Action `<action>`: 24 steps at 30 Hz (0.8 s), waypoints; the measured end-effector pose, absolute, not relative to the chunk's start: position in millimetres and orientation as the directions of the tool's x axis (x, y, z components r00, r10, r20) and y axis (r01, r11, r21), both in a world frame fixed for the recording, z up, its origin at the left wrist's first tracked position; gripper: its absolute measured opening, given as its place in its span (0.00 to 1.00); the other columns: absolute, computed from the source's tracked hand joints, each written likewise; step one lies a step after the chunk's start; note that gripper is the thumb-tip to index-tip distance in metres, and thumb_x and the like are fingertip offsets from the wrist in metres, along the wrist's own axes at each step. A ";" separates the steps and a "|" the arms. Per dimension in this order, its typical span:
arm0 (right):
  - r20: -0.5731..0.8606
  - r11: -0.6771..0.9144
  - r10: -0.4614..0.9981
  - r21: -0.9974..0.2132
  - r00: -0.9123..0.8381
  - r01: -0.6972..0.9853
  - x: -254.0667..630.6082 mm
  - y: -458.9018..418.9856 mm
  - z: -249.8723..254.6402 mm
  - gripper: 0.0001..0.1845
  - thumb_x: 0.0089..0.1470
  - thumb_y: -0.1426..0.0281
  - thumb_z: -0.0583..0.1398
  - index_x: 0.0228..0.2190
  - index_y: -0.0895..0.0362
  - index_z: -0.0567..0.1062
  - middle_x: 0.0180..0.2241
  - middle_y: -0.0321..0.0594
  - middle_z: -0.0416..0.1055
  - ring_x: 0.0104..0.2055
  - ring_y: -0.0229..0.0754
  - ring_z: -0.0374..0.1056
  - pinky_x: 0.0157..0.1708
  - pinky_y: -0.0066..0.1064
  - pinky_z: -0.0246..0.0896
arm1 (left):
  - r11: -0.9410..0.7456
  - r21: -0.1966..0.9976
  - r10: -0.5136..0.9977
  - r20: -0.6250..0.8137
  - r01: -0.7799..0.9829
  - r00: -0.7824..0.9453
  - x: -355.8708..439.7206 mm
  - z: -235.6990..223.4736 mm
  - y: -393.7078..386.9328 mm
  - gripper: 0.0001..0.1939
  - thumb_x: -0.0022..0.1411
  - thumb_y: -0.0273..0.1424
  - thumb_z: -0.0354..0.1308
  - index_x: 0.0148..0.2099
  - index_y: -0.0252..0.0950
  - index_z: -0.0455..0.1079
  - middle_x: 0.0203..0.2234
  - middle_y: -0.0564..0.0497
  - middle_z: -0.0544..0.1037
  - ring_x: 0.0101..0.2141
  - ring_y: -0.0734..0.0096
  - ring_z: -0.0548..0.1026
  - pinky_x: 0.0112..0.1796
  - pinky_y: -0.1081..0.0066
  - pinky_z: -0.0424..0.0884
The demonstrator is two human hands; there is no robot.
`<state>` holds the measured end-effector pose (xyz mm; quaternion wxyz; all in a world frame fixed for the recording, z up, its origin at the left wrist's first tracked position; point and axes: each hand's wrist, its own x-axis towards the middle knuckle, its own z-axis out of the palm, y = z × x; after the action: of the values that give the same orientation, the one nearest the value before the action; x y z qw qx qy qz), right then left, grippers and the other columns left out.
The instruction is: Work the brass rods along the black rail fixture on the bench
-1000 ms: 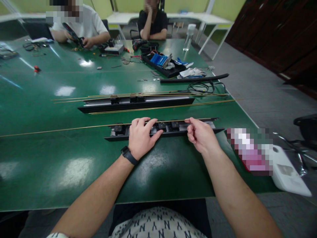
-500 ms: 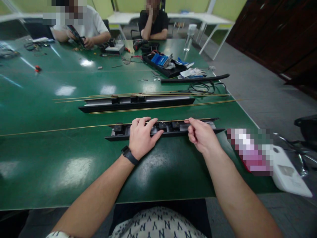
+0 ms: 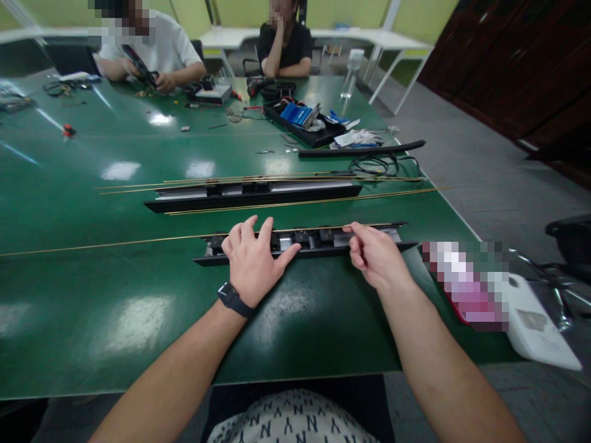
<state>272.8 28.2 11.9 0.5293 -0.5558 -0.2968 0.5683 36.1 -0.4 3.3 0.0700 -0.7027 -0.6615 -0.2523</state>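
A long black channel [image 3: 318, 251] with a silvery inside and several small black blocks [image 3: 325, 236] lies on the green table in front of me. Along its far side runs a thin brass-coloured rod [image 3: 115, 244], which sticks out far to the left. My right hand [image 3: 375, 257] pinches this rod between thumb and forefinger near the channel's right end. Spread over the channel's left half is my left hand [image 3: 253, 261], fingers apart and thumb by the near edge. It hides part of the blocks; whether its fingertips touch the rod I cannot tell.
Beyond lies a second black channel [image 3: 258, 199] with more thin rods around it. Farther back are a cable [image 3: 376, 163], a black strip [image 3: 360, 149], gloves [image 3: 357, 138] and a black tray [image 3: 318, 136]. A white object [image 3: 538, 326] sits at the right edge. Two people sit opposite.
My left hand has shifted a little to the left along the channel, and its fingers have spread and lifted. My right hand keeps its pinch in nearly the same place.
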 end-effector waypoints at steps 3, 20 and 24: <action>-0.320 -0.267 0.932 -0.924 0.173 -0.272 272.8 28.1 12.2 0.12 0.57 0.63 0.67 0.34 0.60 0.76 0.15 0.29 0.64 0.09 0.30 0.53 0.08 0.20 0.38 | -0.069 0.226 0.882 0.469 0.972 -0.046 36.8 4.8 -2.1 0.37 0.62 0.58 0.60 0.62 0.38 0.70 0.63 0.31 0.68 0.61 0.32 0.63 0.55 0.33 0.60; -0.314 -0.260 0.933 -0.925 0.175 -0.277 274.9 28.7 8.9 0.12 0.58 0.63 0.67 0.34 0.60 0.77 0.15 0.29 0.64 0.09 0.30 0.53 0.08 0.20 0.38 | 0.095 0.203 0.923 0.348 0.975 -0.162 36.8 9.9 1.3 0.36 0.64 0.58 0.56 0.63 0.38 0.69 0.63 0.32 0.70 0.63 0.36 0.62 0.61 0.31 0.49; -0.317 -0.267 0.935 -0.925 0.163 -0.270 275.5 28.6 7.9 0.12 0.58 0.63 0.67 0.35 0.61 0.77 0.15 0.29 0.64 0.09 0.29 0.53 0.07 0.20 0.38 | 0.091 0.189 0.924 0.351 0.978 -0.154 36.6 8.0 1.8 0.36 0.63 0.58 0.56 0.62 0.38 0.69 0.63 0.33 0.70 0.62 0.36 0.63 0.60 0.31 0.49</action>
<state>275.5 28.6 7.9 0.5256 -0.5523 -0.3009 0.5729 36.6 1.8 8.0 0.0709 -0.6464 -0.7353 -0.1910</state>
